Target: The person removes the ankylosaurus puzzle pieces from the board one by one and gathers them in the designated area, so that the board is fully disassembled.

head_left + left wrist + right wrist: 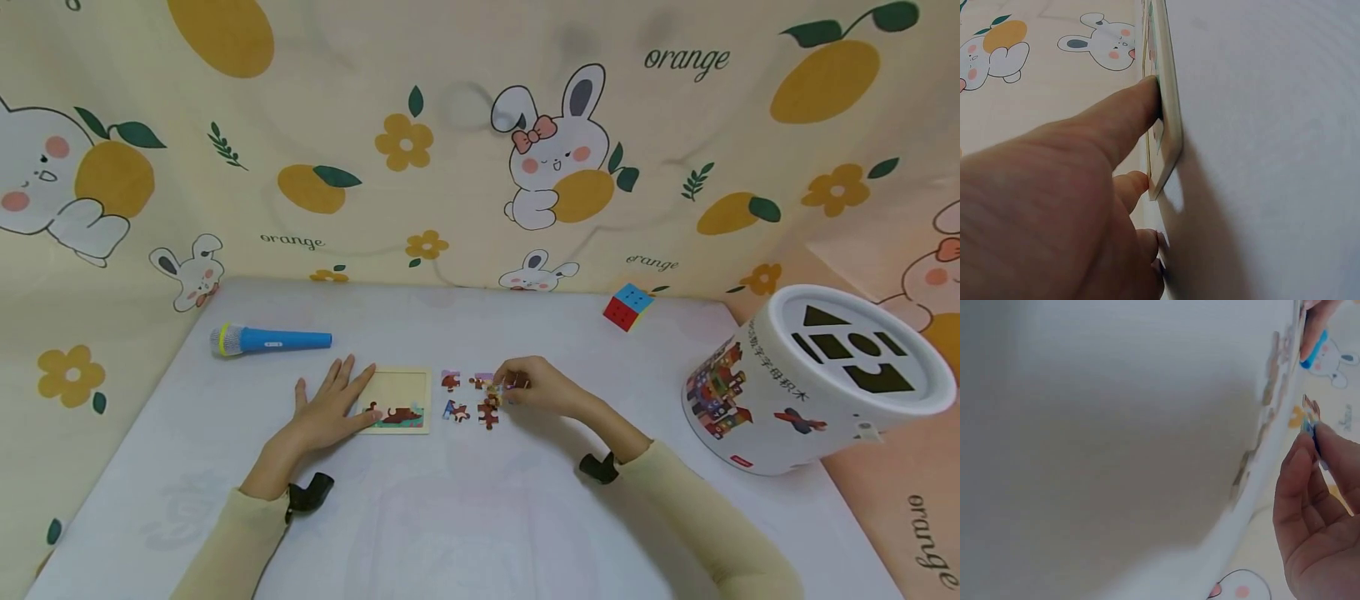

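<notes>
My left hand [326, 412] lies with fingers spread on the left side of a shallow wooden puzzle tray [392, 383]. Its thumb [1132, 109] presses at the tray's lower left part in the left wrist view. Along the bottom of the tray lie fitted pieces [405, 415] showing a brown animal on green. To the right, my right hand [546, 386] pinches a jigsaw piece [1310, 419] between thumb and fingertips, held above the table. Several loose jigsaw pieces [451, 381] lie between the tray and this hand, one a dark red-brown piece [488, 415].
A blue toy microphone [285, 339] lies at the back left. At the back right sits a red and blue puzzle cube [628, 307]. A large white bucket [795, 400] with a shape-sorter lid stands at the right edge. A printed cloth [450, 192] hangs behind the white table.
</notes>
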`<act>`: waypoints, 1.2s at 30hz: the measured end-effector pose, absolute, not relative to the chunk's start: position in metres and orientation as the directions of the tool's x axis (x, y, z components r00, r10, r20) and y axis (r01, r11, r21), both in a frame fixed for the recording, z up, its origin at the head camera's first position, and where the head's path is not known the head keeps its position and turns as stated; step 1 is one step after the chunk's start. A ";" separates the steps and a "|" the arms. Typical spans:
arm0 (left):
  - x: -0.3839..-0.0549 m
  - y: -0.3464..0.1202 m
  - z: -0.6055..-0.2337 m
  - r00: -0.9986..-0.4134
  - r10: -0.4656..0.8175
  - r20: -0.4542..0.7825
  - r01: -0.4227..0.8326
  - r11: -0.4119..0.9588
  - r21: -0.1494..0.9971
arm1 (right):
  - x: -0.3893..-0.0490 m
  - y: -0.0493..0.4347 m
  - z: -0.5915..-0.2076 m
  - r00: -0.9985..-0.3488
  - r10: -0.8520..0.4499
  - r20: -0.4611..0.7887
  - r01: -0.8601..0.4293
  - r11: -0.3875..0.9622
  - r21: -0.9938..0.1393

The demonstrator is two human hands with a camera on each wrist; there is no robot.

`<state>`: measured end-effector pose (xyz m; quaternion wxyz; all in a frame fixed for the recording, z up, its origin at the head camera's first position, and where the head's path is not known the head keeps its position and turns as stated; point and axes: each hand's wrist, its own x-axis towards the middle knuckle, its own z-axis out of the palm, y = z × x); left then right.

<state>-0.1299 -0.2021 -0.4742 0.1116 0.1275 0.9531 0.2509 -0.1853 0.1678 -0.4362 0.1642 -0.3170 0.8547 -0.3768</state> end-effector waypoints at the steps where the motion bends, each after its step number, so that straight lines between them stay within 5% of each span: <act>1: -0.130 -0.202 -0.475 -0.943 0.299 -0.148 0.187 0.841 0.508 | -0.185 0.170 -0.437 -0.747 -0.663 -0.053 -0.406 0.518 -0.753; 36: -0.126 -0.200 -0.471 -0.944 0.311 -0.114 0.214 0.836 0.505 | -0.175 0.191 -0.449 -0.767 -0.630 -0.124 -0.370 0.592 -0.716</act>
